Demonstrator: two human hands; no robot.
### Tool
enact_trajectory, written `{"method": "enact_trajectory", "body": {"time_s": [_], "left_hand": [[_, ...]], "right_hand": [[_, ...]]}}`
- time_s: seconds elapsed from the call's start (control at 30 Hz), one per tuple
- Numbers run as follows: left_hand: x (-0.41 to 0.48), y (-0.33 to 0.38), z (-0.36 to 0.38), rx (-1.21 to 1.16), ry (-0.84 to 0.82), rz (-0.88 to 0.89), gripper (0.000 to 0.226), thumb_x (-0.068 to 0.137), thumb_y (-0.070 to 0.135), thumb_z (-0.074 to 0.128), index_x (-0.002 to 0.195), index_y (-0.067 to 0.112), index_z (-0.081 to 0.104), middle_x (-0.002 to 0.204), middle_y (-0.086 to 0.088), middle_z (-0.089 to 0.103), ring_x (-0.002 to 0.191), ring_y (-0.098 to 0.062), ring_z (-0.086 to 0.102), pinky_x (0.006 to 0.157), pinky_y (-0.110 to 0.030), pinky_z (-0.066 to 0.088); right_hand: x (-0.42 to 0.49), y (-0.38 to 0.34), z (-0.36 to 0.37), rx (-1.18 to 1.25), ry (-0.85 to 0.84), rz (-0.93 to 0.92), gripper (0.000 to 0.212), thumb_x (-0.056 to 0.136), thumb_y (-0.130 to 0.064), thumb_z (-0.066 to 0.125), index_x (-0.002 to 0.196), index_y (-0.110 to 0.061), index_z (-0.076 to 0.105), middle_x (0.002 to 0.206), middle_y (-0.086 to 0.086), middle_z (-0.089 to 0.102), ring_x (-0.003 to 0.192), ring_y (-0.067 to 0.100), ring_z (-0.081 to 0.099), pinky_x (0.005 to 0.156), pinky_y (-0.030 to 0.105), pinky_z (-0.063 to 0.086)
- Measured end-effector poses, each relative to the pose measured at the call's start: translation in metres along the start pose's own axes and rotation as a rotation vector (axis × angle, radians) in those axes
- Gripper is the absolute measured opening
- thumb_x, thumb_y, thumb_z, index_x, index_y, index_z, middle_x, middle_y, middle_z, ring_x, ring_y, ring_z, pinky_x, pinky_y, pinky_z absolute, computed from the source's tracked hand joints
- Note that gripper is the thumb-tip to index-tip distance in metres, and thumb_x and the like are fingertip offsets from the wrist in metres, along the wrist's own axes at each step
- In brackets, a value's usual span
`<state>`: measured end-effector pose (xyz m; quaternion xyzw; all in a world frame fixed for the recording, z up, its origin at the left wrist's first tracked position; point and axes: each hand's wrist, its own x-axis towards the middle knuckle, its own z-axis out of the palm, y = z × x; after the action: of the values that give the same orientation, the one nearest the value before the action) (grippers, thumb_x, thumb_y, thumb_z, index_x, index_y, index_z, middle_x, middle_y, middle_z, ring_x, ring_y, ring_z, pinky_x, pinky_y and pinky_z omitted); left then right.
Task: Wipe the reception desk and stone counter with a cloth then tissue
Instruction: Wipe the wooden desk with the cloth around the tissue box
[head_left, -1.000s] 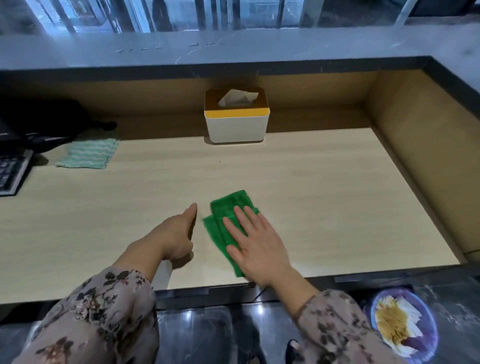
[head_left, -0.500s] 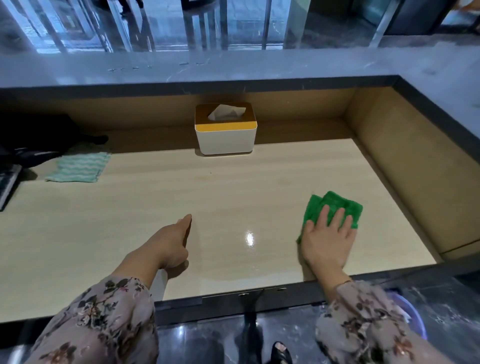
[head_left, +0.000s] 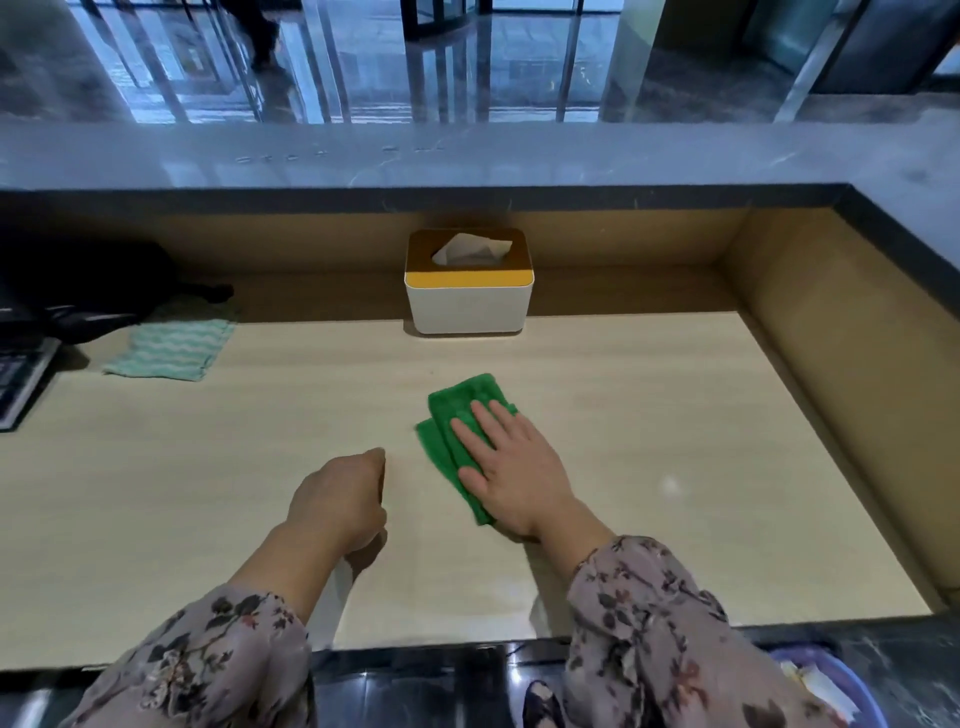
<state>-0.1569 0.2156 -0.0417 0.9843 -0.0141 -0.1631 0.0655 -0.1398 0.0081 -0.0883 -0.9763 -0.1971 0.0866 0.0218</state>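
My right hand (head_left: 519, 478) lies flat, fingers spread, pressing a folded green cloth (head_left: 457, 410) onto the pale wooden reception desk (head_left: 675, 467), near its middle. My left hand (head_left: 337, 504) rests on the desk just left of the cloth, curled into a loose fist with nothing visible in it. A white tissue box (head_left: 469, 301) with a yellow-brown lid and a tissue sticking out stands at the back of the desk. Behind and along the right side runs the raised grey stone counter (head_left: 519, 156).
A teal striped cloth (head_left: 171, 348) lies at the back left, beside a black bag (head_left: 78, 291) and a keyboard (head_left: 15, 384) at the left edge. Wooden walls enclose the desk at the back and right. A purple basin (head_left: 831, 691) sits on the floor at lower right.
My right hand has slid the green cloth from the desk's right side back leftward to the middle. My left hand has stayed in place.
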Motion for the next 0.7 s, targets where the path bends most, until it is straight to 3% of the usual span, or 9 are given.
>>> {"method": "enact_trajectory", "body": {"time_s": [0.07, 0.13, 0.2, 0.23, 0.3, 0.33, 0.4, 0.5, 0.7], "left_hand": [[-0.002, 0.003, 0.002, 0.038, 0.046, 0.005, 0.014, 0.08, 0.007, 0.045, 0.088, 0.019, 0.046, 0.091, -0.003, 0.061, 0.078, -0.025, 0.051, 0.059, -0.03, 0.035], [0.003, 0.005, 0.002, 0.087, 0.135, 0.048, 0.013, 0.08, 0.01, 0.046, 0.091, 0.017, 0.05, 0.093, -0.003, 0.062, 0.081, -0.025, 0.053, 0.063, -0.031, 0.039], [0.013, 0.007, -0.001, 0.105, 0.179, 0.114, 0.025, 0.081, 0.018, 0.051, 0.105, 0.016, 0.055, 0.109, -0.004, 0.061, 0.103, -0.027, 0.056, 0.079, -0.033, 0.044], [0.018, 0.008, -0.002, 0.102, 0.154, 0.135, 0.04, 0.082, 0.023, 0.054, 0.122, 0.015, 0.052, 0.126, -0.005, 0.056, 0.12, -0.026, 0.05, 0.095, -0.034, 0.041], [0.025, 0.014, -0.006, 0.079, 0.055, 0.123, 0.074, 0.086, 0.033, 0.058, 0.15, 0.014, 0.026, 0.155, -0.004, 0.031, 0.144, -0.02, 0.026, 0.116, -0.033, 0.02], [0.026, 0.018, -0.006, 0.066, 0.012, 0.11, 0.083, 0.086, 0.036, 0.059, 0.153, 0.014, 0.015, 0.159, -0.003, 0.022, 0.147, -0.016, 0.019, 0.118, -0.033, 0.013], [0.03, 0.021, -0.004, 0.041, -0.031, 0.085, 0.088, 0.086, 0.038, 0.06, 0.153, 0.014, 0.01, 0.158, 0.0, 0.023, 0.146, -0.014, 0.02, 0.119, -0.033, 0.01], [0.034, 0.021, -0.001, 0.038, -0.045, 0.071, 0.083, 0.084, 0.039, 0.061, 0.15, 0.016, 0.017, 0.152, 0.003, 0.033, 0.14, -0.012, 0.03, 0.118, -0.032, 0.011], [0.04, 0.019, 0.004, -0.005, -0.006, 0.043, 0.077, 0.077, 0.041, 0.069, 0.141, 0.024, 0.03, 0.147, 0.004, 0.042, 0.138, -0.014, 0.037, 0.119, -0.037, 0.01]], "right_hand": [[-0.008, 0.054, -0.004, -0.008, 0.032, 0.184, 0.076, 0.083, -0.059, -0.007, 0.153, -0.031, 0.0, 0.162, 0.002, -0.003, 0.148, 0.02, -0.005, 0.121, 0.038, 0.003], [-0.021, 0.104, -0.008, 0.003, 0.042, 0.371, 0.072, 0.088, -0.059, -0.002, 0.153, -0.03, 0.001, 0.162, 0.002, -0.003, 0.148, 0.021, -0.002, 0.12, 0.039, 0.006], [-0.035, 0.141, -0.01, 0.023, 0.034, 0.54, 0.063, 0.098, -0.052, 0.013, 0.154, -0.027, 0.003, 0.162, 0.005, 0.0, 0.148, 0.023, 0.001, 0.12, 0.04, 0.009], [-0.04, 0.151, -0.01, 0.03, 0.042, 0.615, 0.061, 0.099, -0.05, 0.017, 0.154, -0.026, 0.004, 0.162, 0.006, 0.002, 0.148, 0.025, 0.002, 0.12, 0.04, 0.009], [-0.039, 0.153, -0.011, 0.065, 0.046, 0.744, 0.061, 0.099, -0.046, 0.018, 0.154, -0.023, 0.003, 0.161, 0.009, 0.001, 0.148, 0.027, 0.002, 0.119, 0.042, 0.007], [-0.034, 0.145, -0.011, 0.1, 0.037, 0.813, 0.062, 0.099, -0.045, 0.017, 0.154, -0.022, 0.001, 0.161, 0.01, -0.001, 0.148, 0.029, 0.0, 0.12, 0.043, 0.005], [-0.014, 0.12, -0.013, 0.152, 0.03, 0.92, 0.062, 0.1, -0.044, 0.016, 0.154, -0.019, -0.001, 0.161, 0.012, -0.006, 0.147, 0.032, -0.004, 0.119, 0.045, 0.0], [0.024, 0.062, -0.015, 0.138, 0.035, 0.805, 0.063, 0.1, -0.043, 0.015, 0.153, -0.017, -0.006, 0.159, 0.014, -0.01, 0.147, 0.034, -0.008, 0.119, 0.047, -0.003], [0.079, -0.049, -0.017, 0.045, -0.017, 0.164, 0.059, 0.101, -0.042, 0.013, 0.153, -0.022, -0.006, 0.16, 0.01, -0.013, 0.146, 0.031, -0.015, 0.118, 0.048, -0.007]]}}
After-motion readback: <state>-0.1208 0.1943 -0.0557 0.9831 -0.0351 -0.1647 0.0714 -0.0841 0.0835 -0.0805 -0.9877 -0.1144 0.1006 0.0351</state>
